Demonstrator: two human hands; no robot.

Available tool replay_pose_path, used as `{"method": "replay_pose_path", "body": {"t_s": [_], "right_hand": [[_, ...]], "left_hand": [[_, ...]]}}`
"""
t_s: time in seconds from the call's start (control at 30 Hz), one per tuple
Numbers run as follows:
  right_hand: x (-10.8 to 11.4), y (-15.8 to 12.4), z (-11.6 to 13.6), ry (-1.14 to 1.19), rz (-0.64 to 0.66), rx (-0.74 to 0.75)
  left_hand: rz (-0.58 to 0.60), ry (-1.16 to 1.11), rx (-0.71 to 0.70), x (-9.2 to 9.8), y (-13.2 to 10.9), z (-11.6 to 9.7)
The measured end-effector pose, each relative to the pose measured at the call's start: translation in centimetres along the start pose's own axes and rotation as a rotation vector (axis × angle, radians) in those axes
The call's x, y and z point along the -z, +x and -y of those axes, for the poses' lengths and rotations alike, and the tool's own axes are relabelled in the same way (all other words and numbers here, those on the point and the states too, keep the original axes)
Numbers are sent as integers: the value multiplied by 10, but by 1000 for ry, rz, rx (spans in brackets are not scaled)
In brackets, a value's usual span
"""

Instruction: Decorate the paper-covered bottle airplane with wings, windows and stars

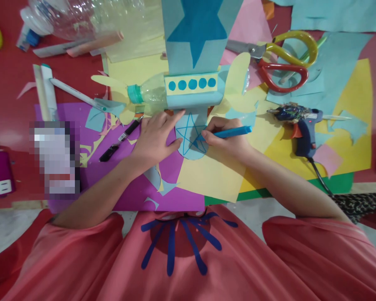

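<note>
My right hand (227,136) grips a blue marker (235,132), its tip down at the star drawn on a light blue paper piece (192,152) with a rounded end. Part of the star's lower right is coloured in. Fingers spread, my left hand (158,138) lies flat at the left edge of that paper. Just above sits a plastic bottle (153,92) on its side, with a green cap (135,94), a light blue paper wrap and a yellow strip (192,83) of blue dots. Yellow paper wing shapes stick out near both its ends. Beyond it is a larger blue star (197,29) on light blue paper.
Scissors (282,62) with yellow and red handles lie at the upper right, above a blue glue gun (305,129) with a cord. A black pen (120,140), a phone (54,161) and white markers (48,90) are at left. Paper scraps cover the red table (6,79).
</note>
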State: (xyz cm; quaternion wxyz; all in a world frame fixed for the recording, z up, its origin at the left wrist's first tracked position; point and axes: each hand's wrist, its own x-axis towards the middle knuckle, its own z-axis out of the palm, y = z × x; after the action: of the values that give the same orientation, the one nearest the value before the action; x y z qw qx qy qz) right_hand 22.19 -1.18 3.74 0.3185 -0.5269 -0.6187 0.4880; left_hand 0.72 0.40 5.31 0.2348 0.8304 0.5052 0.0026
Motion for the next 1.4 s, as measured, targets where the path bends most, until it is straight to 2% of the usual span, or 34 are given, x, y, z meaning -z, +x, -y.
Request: {"method": "replay_pose_path", "body": {"t_s": [0.63,0.9,1.07,1.4], "right_hand": [[3,1,3,-13,121,38],[3,1,1,-25,67,5],[3,1,2,15,121,11],[3,1,1,17,128,39]], "left_hand": [[-24,-2,-3,-3,0,2],[-21,9,1,-2,0,1],[-19,5,-6,-2,0,1],[10,15,14,0,1,-1]]}}
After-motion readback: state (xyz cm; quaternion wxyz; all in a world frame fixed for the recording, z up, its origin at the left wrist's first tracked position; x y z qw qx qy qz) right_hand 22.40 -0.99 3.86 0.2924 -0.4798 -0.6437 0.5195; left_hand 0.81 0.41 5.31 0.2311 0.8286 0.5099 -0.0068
